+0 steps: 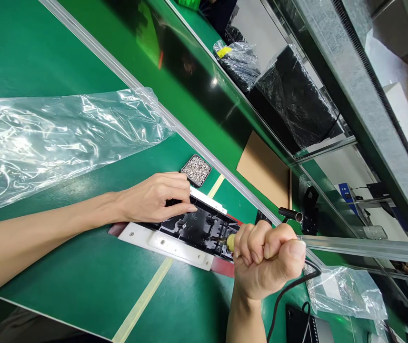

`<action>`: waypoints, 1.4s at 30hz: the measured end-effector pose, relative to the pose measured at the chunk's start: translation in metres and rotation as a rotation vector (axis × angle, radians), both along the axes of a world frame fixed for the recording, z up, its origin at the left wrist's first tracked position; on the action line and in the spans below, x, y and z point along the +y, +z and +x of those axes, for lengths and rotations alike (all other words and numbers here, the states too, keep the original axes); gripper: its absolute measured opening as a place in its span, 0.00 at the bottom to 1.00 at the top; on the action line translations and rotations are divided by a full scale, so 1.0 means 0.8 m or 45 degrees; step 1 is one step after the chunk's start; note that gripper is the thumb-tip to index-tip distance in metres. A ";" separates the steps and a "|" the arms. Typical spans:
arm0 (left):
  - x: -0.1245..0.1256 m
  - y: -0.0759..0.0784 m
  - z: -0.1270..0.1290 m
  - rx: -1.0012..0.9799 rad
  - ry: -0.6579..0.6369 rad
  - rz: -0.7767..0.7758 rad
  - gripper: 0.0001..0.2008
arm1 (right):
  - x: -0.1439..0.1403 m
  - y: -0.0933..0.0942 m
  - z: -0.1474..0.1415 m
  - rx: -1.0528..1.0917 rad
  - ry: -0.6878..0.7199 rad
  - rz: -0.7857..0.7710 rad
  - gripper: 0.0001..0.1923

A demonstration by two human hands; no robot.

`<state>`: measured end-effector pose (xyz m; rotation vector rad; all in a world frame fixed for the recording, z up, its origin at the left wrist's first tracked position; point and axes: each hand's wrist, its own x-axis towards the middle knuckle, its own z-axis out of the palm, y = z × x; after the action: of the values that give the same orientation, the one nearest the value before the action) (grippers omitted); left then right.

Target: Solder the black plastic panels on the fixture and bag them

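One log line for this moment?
left hand: steadies black part | right hand: grips screwdriver, tip on part | screw tray beside

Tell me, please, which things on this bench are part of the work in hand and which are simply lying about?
In use:
- right hand fisted on the corded screwdriver
- left hand steadying the black part in the white fixture
- tray of screws

Lying about:
- clear plastic bag
- cardboard sheet
- wrapped black items
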<state>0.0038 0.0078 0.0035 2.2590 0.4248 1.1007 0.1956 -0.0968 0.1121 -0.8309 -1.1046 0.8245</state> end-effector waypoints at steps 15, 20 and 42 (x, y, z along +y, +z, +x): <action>0.000 0.000 -0.001 -0.001 -0.011 0.020 0.14 | 0.000 -0.001 -0.001 -0.013 -0.003 0.007 0.26; 0.001 0.000 0.000 -0.002 -0.012 0.031 0.13 | -0.001 0.000 -0.001 -0.003 -0.011 0.001 0.26; 0.001 0.000 0.000 0.000 -0.013 0.030 0.13 | -0.002 0.000 -0.001 -0.006 0.005 0.001 0.26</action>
<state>0.0036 0.0084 0.0036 2.2793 0.4013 1.1064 0.1949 -0.0984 0.1119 -0.8305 -1.1110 0.8261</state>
